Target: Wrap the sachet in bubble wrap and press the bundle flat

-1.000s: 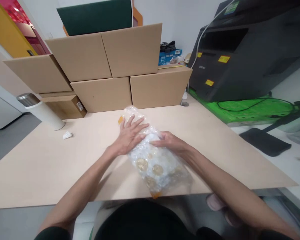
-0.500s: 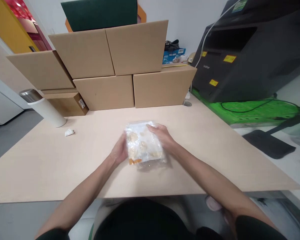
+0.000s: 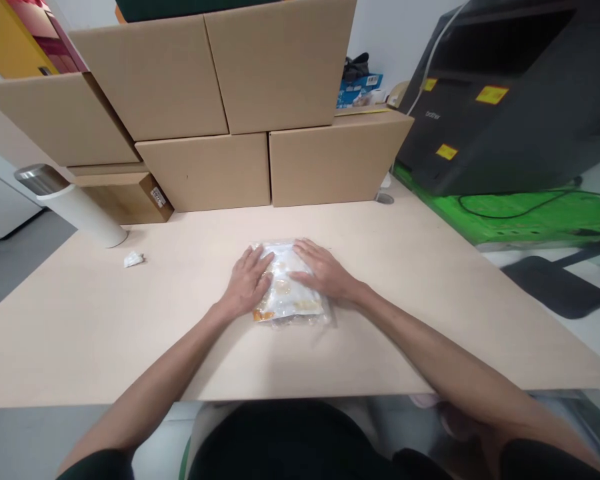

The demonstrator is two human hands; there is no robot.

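Note:
A clear plastic packet (image 3: 286, 293) with white contents, pale yellow round prints and an orange patch at its lower left corner lies on the light wooden table (image 3: 180, 360). My left hand (image 3: 247, 280) rests flat over its left side, fingers stretched out and a little apart. Across the packet's upper right part lies my right hand (image 3: 325, 270), its fingers also spread on the plastic. Loose clear film shows along the packet's near edge. What is inside the packet cannot be made out.
Stacked cardboard boxes (image 3: 205, 173) line the table's back. At the left stand a white bottle with a steel cap (image 3: 87, 213) and a crumpled white scrap (image 3: 134, 259). A dark printer (image 3: 480, 133) sits on a green surface (image 3: 520, 223) at the right.
My hands have gone from gripping the packet's sides to lying flat on top of it. The packet now lies down on the table. The view has tilted lower.

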